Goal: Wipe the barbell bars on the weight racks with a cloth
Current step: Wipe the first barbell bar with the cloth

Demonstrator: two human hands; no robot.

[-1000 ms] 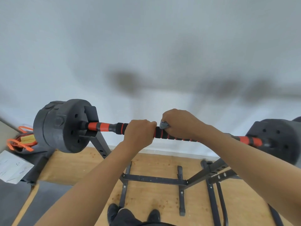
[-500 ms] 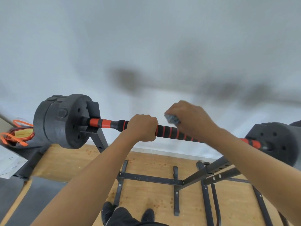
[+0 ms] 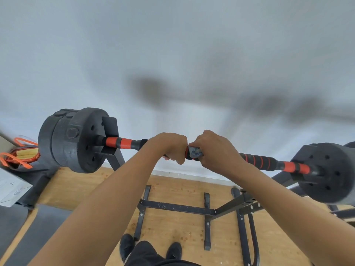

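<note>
A black and orange barbell bar (image 3: 258, 160) lies across a black rack (image 3: 178, 207), with a dark weight plate on the left end (image 3: 76, 140) and another on the right end (image 3: 326, 172). My left hand (image 3: 170, 146) grips the bar near its middle, fingers curled round it. Right beside it, my right hand (image 3: 216, 149) holds a small grey cloth (image 3: 194, 152) wrapped against the bar. The two hands nearly touch. The bar under both hands is hidden.
The rack's steel feet stand on a wooden floor (image 3: 172, 223) below the bar. My shoes (image 3: 126, 246) are at the bottom. An orange strap bundle (image 3: 21, 155) and white paper (image 3: 11, 189) lie at the left. A white wall fills the background.
My right hand with the cloth has slid left along the bar until it sits against my left hand. The striped grip to the right of it now shows.
</note>
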